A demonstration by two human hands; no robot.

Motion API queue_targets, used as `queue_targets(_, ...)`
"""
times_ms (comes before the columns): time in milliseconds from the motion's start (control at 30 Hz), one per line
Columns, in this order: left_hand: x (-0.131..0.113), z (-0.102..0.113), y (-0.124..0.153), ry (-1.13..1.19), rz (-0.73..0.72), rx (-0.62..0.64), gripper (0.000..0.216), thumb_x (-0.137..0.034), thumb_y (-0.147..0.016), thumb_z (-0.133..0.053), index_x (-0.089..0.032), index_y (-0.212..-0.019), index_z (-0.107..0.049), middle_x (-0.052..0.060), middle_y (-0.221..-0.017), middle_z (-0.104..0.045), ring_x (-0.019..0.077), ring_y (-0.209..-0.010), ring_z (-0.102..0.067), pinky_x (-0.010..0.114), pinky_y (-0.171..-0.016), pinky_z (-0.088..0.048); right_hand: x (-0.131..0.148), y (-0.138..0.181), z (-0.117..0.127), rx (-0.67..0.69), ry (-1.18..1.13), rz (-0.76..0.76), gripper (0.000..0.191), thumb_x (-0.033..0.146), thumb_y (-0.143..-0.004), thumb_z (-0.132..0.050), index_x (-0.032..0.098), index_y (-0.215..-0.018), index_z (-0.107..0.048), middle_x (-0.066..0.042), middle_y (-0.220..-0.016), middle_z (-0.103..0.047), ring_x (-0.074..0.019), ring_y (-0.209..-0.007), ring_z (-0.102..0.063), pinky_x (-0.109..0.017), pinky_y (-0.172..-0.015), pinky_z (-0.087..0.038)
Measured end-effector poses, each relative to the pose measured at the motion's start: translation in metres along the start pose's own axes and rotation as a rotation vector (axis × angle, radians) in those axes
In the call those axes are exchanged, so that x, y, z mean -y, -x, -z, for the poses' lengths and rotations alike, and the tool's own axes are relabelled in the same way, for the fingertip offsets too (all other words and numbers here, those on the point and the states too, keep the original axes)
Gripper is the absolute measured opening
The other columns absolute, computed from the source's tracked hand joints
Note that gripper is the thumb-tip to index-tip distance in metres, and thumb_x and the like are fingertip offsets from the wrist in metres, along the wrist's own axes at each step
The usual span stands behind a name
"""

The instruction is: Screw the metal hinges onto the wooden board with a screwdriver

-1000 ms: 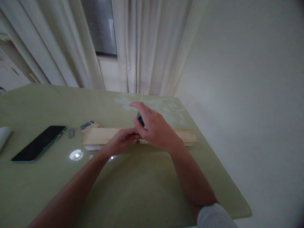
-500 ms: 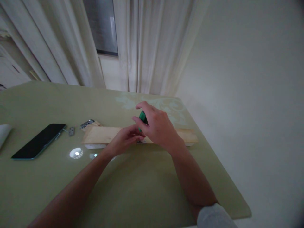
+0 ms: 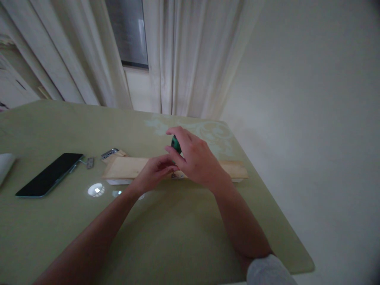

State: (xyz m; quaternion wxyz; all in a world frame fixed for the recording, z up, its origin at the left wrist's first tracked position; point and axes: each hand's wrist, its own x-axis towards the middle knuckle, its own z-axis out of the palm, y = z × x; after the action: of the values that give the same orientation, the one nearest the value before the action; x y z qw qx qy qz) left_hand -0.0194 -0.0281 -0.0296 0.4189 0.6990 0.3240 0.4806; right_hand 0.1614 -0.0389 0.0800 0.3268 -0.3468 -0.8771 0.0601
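Note:
A pale wooden board (image 3: 124, 168) lies across the green table (image 3: 166, 237). My right hand (image 3: 194, 160) is closed around a green-handled tool (image 3: 175, 144), held upright over the middle of the board. My left hand (image 3: 152, 172) rests on the board just beside it, its fingers pinched together near the tool's lower end. What those fingers hold is hidden. A small metal part shows under my right hand at the board's front edge.
A dark phone (image 3: 49, 174) lies at the left. Small metal hinges (image 3: 90, 162) and a metal piece (image 3: 109, 152) sit by the board's left end. A white thing (image 3: 5, 165) is at the far left edge. Curtains and a wall stand behind the table.
My right hand has turned slightly on the green tool, its fingers shifting around the handle. My left hand stays at the same spot on the board.

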Motion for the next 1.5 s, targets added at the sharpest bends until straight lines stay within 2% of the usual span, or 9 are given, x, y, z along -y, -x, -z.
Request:
queue_targets(100,-0.004,0.003,0.000,-0.068,-0.029,0.026,0.023,-0.034,-0.094,-0.069,-0.016,-0.084,-0.079,0.005,-0.083,-0.081,0.0184,-0.079,-0.075,0.025,-0.074,-0.061,0.002,0.001,0.002,0.011,0.001,0.016,0.045,0.017,-0.105,-0.047,0.015,-0.149,-0.049,-0.014,-0.131,-0.068,-0.0243,-0.121,-0.063,-0.041,-0.108,-0.050)
queue_targets(267,0.001,-0.001,-0.001,-0.053,0.037,-0.073,0.022,-0.037,-0.084,-0.081,-0.016,-0.080,-0.079,0.005,-0.078,-0.080,0.0181,-0.071,-0.073,0.025,-0.069,-0.060,0.003,-0.001,0.000,-0.031,0.144,-0.173,0.053,0.052,-0.101,-0.066,0.019,-0.142,-0.056,-0.012,-0.120,-0.073,-0.0309,-0.108,-0.069,-0.044,-0.092,-0.055)
queue_targets(500,-0.006,0.000,0.000,0.006,-0.003,0.018,0.020,-0.035,-0.089,-0.075,-0.016,-0.082,-0.076,0.004,-0.086,-0.081,0.0171,-0.078,-0.073,0.024,-0.070,-0.058,0.003,0.002,0.002,0.040,-0.046,0.025,0.049,0.017,-0.105,-0.045,0.020,-0.153,-0.047,-0.013,-0.137,-0.065,-0.0243,-0.124,-0.062,-0.043,-0.110,-0.051)
queue_targets(700,0.001,0.000,0.002,-0.029,0.053,-0.052,0.023,-0.038,-0.086,-0.080,-0.016,-0.079,-0.078,0.003,-0.076,-0.078,0.0174,-0.070,-0.071,0.024,-0.066,-0.058,0.004,0.000,0.000,-0.058,0.086,-0.141,0.058,0.050,-0.100,-0.069,0.018,-0.146,-0.054,-0.014,-0.130,-0.069,-0.0316,-0.114,-0.067,-0.048,-0.098,-0.056)
queue_targets(867,0.006,-0.003,0.003,0.048,0.078,-0.042,0.027,-0.041,-0.084,-0.084,-0.015,-0.093,-0.079,0.007,-0.087,-0.082,0.0197,-0.078,-0.075,0.027,-0.072,-0.061,0.000,-0.001,-0.001,-0.052,-0.035,-0.044,0.040,0.030,-0.106,-0.060,0.025,-0.145,-0.053,-0.009,-0.133,-0.070,-0.0250,-0.118,-0.067,-0.042,-0.103,-0.054)
queue_targets(1033,-0.001,0.003,0.005,-0.061,0.000,-0.011,0.025,-0.037,-0.093,-0.073,-0.016,-0.080,-0.076,0.004,-0.079,-0.078,0.0184,-0.078,-0.073,0.026,-0.072,-0.059,0.002,0.003,0.002,-0.002,-0.114,0.010,0.061,0.024,-0.104,-0.055,0.021,-0.162,-0.037,-0.014,-0.149,-0.061,-0.0243,-0.135,-0.059,-0.042,-0.115,-0.049)
queue_targets(1200,0.001,-0.004,0.003,0.041,0.064,-0.156,0.023,-0.036,-0.078,-0.088,-0.017,-0.077,-0.075,0.003,-0.077,-0.078,0.0179,-0.071,-0.072,0.024,-0.065,-0.059,0.003,0.000,0.000,-0.038,-0.013,-0.094,0.062,0.037,-0.100,-0.068,0.021,-0.156,-0.047,-0.010,-0.129,-0.072,-0.0259,-0.114,-0.068,-0.040,-0.097,-0.055)
queue_targets(1367,0.002,-0.006,0.005,0.065,0.063,0.010,0.021,-0.035,-0.089,-0.078,-0.015,-0.093,-0.080,0.007,-0.087,-0.083,0.0193,-0.079,-0.076,0.026,-0.071,-0.061,0.000,-0.001,0.001,-0.079,-0.008,-0.130,0.056,0.035,-0.100,-0.067,0.022,-0.152,-0.050,-0.006,-0.113,-0.077,-0.0223,-0.097,-0.071,-0.037,-0.091,-0.054)
queue_targets(1500,0.002,-0.009,0.006,0.004,0.085,-0.081,0.019,-0.034,-0.086,-0.081,-0.015,-0.084,-0.081,0.006,-0.080,-0.082,0.0198,-0.075,-0.076,0.027,-0.071,-0.062,0.000,0.000,0.001,-0.098,-0.009,-0.137,0.060,0.039,-0.098,-0.071,0.022,-0.152,-0.050,-0.007,-0.116,-0.077,-0.0236,-0.099,-0.071,-0.038,-0.091,-0.054)
